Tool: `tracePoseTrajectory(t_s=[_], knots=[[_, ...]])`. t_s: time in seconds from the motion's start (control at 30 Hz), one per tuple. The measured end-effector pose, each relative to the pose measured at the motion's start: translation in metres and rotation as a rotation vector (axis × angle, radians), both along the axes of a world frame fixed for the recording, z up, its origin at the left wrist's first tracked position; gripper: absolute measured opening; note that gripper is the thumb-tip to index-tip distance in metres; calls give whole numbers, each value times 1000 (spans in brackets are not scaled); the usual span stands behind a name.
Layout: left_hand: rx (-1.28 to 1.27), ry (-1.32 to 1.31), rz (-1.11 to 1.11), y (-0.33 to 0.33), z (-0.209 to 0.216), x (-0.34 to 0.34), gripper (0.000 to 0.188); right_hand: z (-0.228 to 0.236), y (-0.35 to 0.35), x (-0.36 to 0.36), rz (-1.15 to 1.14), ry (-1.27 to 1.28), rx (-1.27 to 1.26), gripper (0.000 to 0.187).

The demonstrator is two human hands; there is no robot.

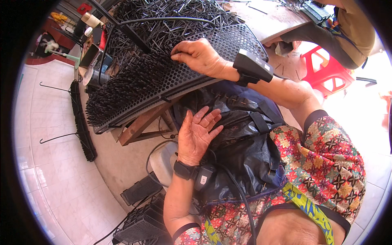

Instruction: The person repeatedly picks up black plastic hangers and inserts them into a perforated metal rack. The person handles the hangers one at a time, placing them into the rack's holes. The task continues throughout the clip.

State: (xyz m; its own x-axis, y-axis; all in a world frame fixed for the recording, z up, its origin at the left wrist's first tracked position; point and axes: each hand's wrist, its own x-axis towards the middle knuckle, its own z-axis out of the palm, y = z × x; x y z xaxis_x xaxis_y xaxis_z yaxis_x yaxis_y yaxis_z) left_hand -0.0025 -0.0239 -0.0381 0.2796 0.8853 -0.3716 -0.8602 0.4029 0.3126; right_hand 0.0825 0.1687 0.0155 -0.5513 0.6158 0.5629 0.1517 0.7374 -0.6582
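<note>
Toward 11 o'clock, the perforated black board slants across a wooden stand, part of it densely planted with upright black sticks. The person's right hand is at the edge of these rows, its fingertips bunched together — whether they pinch a stick, I cannot tell. Below it, the left hand lies palm up, released and seemingly empty, fingers spread and lightly curled. The sticks look light, fairly stiff and smooth enough to slip, perhaps liable to snap if bent; a pinch near the upper end should suit one best. The board looks rigid and awkwardly broad, so its opposite edges would be the places to hold. Loose sticks lie heaped at 12 o'clock, tangled in all directions. As for containers — a cup tips over at 10 o'clock, its contents unclear; slatted black crates sit at 7, and a slatted basket between 1 and 2, their insides too hard to make out.
</note>
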Motion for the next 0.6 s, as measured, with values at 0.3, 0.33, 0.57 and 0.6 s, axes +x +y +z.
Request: tracePoseTrajectory(t_s=[0.3,0.33,0.57,0.6], knots=[[11,26,-6,-2,0,-1,60,11,6,-25,-32,-292,357,14],[12,28,-7,-2,1,-1,61,12,6,-26,-27,-291,369,13],[35,41,-14,-4,-1,-2,61,23,6,-25,-7,-443,460,21],[29,61,-4,-5,-2,-2,61,25,5,-23,-25,-425,447,22]])
